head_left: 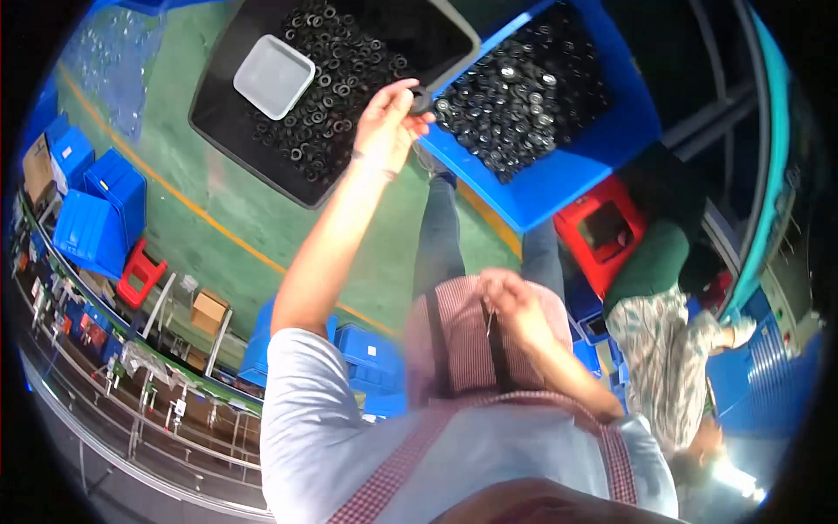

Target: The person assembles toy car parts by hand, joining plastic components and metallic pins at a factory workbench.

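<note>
My left hand reaches out between two bins, with its fingers closed around a round black part. On the left, a black tub holds many small black rings and a light grey square tray. To the right, a blue bin contains many glossy black round parts, some with silvery centres. Over my lap, my right hand is closed in a pinch, slightly blurred. A thin pale line shows below its fingertips; I cannot make out what it is.
A red stool stands beside the blue bin. Another person in patterned clothing is close on my right. At the left are stacked blue crates, a small red stool, a cardboard box and a railed work line.
</note>
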`<state>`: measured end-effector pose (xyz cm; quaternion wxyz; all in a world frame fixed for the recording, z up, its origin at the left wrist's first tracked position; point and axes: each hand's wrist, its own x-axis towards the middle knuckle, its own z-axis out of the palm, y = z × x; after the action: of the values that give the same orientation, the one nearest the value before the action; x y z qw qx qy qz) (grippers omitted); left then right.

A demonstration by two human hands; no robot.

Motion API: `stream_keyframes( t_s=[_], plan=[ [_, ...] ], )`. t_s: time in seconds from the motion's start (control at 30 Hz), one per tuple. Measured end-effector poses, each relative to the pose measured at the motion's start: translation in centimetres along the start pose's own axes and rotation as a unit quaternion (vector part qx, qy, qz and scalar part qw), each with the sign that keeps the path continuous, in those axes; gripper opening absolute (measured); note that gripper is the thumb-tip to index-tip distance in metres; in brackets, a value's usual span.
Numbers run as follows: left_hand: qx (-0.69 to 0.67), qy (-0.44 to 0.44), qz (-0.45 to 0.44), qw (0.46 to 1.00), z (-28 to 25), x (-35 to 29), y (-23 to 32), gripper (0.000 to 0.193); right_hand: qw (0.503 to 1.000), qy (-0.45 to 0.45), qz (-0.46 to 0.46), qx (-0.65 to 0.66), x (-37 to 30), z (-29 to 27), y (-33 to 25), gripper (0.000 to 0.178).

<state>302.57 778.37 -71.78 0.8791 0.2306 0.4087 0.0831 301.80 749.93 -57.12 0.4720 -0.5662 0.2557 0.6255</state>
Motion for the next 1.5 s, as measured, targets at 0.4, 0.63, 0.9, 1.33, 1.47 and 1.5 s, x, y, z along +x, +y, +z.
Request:
stream_keyframes(
  t_s=[0.4,0.63,0.9,1.33,1.47,1.5],
  plan=[
    [0.200,-0.080,0.125,0.969,26.4,-20.6,6.9,0.048,0.946,-0.163,-0.234,0.153,-14.8,-1.5,-13.5,0.023],
    [0.188,-0.146,0.022,0.971,35.1,-26.7,5.0,0.043,0.937,-0.076,-0.341,0.028,-25.1,-4.9,-18.0,0.027],
    [0.125,-0.190,-0.120,0.966,40.2,-29.9,0.1,0.055,0.907,0.032,-0.420,0.001,-31.3,-9.0,-17.5,0.019],
    [0.570,-0.224,0.350,0.709,42.3,-34.4,-2.4,0.034,0.857,0.119,-0.490,-0.109,-34.3,-10.9,-14.0,0.018],
    [0.600,-0.228,0.357,0.679,41.2,-35.5,-2.4,0.041,0.851,0.098,-0.511,-0.068,-34.1,-10.7,-12.8,0.017],
    [0.625,-0.238,0.370,0.645,40.8,-35.3,-2.2,0.045,0.878,0.051,-0.475,-0.043,-34.0,-10.9,-12.8,0.016]
  ],
)
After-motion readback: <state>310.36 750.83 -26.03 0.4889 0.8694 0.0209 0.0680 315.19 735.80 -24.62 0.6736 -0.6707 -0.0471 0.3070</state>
